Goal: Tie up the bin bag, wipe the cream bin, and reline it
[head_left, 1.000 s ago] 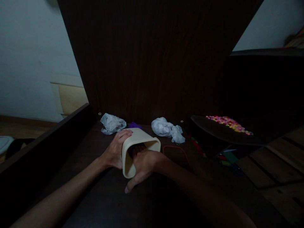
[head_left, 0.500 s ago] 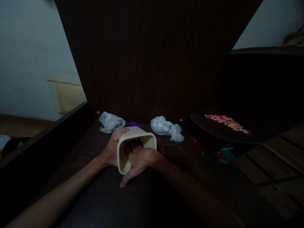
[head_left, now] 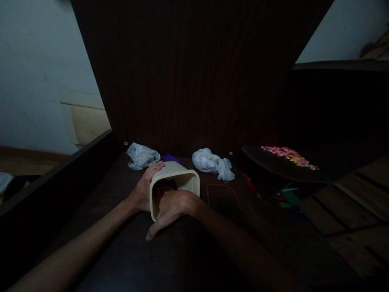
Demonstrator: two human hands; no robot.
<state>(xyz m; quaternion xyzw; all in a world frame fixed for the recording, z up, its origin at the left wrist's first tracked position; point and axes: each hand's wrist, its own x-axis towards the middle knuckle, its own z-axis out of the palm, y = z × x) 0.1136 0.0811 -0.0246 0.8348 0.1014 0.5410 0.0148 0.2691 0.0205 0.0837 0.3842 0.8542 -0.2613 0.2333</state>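
A cream plastic container (head_left: 174, 170) lies on its side on the dark surface, its mouth facing me. My left hand (head_left: 143, 190) grips its left side, fingers over the upper wall. Inside the mouth is my right hand (head_left: 173, 205); its thumb stretches outside, below the lower rim, apart from the fingers. Shadow hides my right fingertips and anything they touch. A small patch of dark material shows beside them. Behind the container lies something purple (head_left: 171, 158), partly covered. A crumpled whitish plastic bag (head_left: 142, 156) is at the left, and a knotted one (head_left: 209, 162) at the right.
A reddish-brown rectangular outline (head_left: 223, 185) lies right of the container. Farther right, small pink and yellow pieces (head_left: 290, 156) rest on a dark curved surface. A tall dark panel (head_left: 197, 81) rises behind, and a raised edge (head_left: 69, 166) runs along the left. Wooden slats (head_left: 349, 202) are at lower right.
My right hand has shifted slightly left and deeper into the container, its thumb moving left below the rim. My left hand keeps its grip on the container.
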